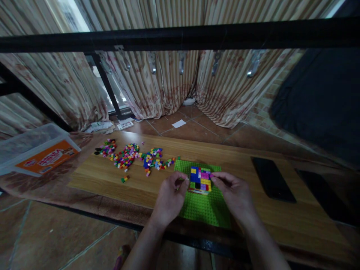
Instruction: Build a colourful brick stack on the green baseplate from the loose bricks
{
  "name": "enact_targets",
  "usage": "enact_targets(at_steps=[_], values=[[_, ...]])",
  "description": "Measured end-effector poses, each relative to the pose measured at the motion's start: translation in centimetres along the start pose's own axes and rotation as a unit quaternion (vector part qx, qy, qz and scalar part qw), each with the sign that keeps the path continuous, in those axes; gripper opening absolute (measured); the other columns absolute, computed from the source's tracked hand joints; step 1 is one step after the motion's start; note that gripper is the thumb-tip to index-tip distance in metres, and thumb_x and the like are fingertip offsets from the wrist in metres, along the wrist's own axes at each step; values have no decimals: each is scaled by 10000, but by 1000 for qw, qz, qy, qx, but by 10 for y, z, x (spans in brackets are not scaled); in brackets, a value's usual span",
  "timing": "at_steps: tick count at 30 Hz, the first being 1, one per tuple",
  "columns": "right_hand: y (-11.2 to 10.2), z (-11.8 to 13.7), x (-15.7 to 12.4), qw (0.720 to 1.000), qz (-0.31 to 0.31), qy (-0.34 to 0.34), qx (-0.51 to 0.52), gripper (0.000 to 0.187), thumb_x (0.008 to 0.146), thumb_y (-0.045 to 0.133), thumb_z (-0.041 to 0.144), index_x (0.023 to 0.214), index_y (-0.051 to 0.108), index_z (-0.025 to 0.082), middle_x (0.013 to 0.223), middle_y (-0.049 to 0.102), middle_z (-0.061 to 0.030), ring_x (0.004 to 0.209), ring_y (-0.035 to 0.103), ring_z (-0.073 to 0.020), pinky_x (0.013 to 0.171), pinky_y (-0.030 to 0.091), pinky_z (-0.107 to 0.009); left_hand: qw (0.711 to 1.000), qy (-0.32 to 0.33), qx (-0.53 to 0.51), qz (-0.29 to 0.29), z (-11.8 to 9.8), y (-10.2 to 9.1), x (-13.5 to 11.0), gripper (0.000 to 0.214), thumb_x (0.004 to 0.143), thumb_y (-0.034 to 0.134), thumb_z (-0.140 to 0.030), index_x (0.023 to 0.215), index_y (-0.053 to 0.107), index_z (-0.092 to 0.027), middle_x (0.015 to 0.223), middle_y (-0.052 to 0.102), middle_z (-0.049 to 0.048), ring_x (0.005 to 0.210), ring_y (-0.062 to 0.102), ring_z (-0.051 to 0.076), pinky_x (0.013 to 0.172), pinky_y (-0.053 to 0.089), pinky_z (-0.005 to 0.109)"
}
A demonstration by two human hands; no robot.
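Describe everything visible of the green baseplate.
The baseplate is a flat, four-sided, bright green sheet, apparently plastic, covered in small studs. It lies on the wooden board, right of the loose bricks. A multicoloured brick build sits on it, hiding part of it. The left hand and right hand also cover parts; whether they touch it is unclear.

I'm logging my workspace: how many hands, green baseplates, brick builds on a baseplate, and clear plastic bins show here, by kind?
Hands: 2 (left hand, right hand)
Green baseplate: 1
Brick build: 1
Clear plastic bin: 1
Total: 5
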State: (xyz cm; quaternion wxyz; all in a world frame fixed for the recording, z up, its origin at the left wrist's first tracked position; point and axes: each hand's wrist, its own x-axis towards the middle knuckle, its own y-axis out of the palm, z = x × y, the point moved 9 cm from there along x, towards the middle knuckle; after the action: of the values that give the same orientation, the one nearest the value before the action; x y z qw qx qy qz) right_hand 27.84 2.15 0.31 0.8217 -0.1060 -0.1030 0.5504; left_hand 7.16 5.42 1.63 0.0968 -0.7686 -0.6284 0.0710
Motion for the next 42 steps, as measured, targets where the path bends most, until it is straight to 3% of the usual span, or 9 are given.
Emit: enact_targets(at_steps=[8,14,21,24,27,30,36,39,42], values=[[0,-3,2,999,-8,-12,-35,291,759,655,455,888,732,206,881,743,-62,814,669,-215,760,499,-344,1000,-3,11,2,-3,2,-2,105,826,561,-263,822,625,-180,739,655,10,690,616,143,647,449,236],[-1,12,-4,1000,-13,-25,-14,269,758,671,439,885,730,210,870,737,-46,795,666,-196,760,510,-334,999,3,-32,-16,-3,-1,-2,66,796,598,-241,796,630,-182,719,643,0,690,605,138,649,446,232],[27,51,-22,989,57,-133,-4,157,811,650,362,899,713,248,936,714,-21,871,645,-175,752,502,-285,989,-23,-146,-13,4,2,-1,103,786,628,-271,794,636,-168,724,630,3,668,577,125,627,438,224],[39,60,-27,983,68,-166,-28,134,830,633,349,899,701,257,930,699,-10,867,637,-163,750,490,-269,989,-19,-140,-40,7,-5,0,111,793,616,-272,799,634,-163,718,620,5,668,573,125,627,438,227],[52,69,-33,977,82,-186,-58,132,852,606,345,905,692,261,917,686,-4,830,634,-152,747,483,-263,987,-5,-128,-95,9,-24,2,107,799,594,-262,810,637,-164,728,615,3,674,562,120,631,436,225],[76,80,-42,969,107,-206,-83,146,878,566,337,907,681,252,906,678,-10,829,632,-154,746,476,-265,966,-2,-180,-184,13,-62,1,140,777,602,-261,869,644,-165,767,621,-1,675,554,107,627,440,214],[156,76,-49,949,126,-210,-199,161,881,500,221,855,657,193,847,672,-48,761,632,-181,734,451,-302,886,-32,-309,-343,25,-154,-19,189,721,660,-309,792,643,-135,616,527,-48,532,484,50,542,408,164],[190,67,-41,928,112,-221,-280,197,869,466,168,811,653,194,833,677,-63,755,632,-189,717,439,-298,840,-56,-404,-358,34,-176,-28,224,637,734,-288,752,626,-128,609,526,-57,505,485,33,525,413,153],[205,58,-28,911,91,-223,-336,212,856,457,155,810,659,201,849,683,-74,742,627,-188,696,429,-296,812,-79,-463,-347,41,-183,-31,260,592,765,-252,779,632,-130,642,571,-52,506,522,30,529,433,151]])
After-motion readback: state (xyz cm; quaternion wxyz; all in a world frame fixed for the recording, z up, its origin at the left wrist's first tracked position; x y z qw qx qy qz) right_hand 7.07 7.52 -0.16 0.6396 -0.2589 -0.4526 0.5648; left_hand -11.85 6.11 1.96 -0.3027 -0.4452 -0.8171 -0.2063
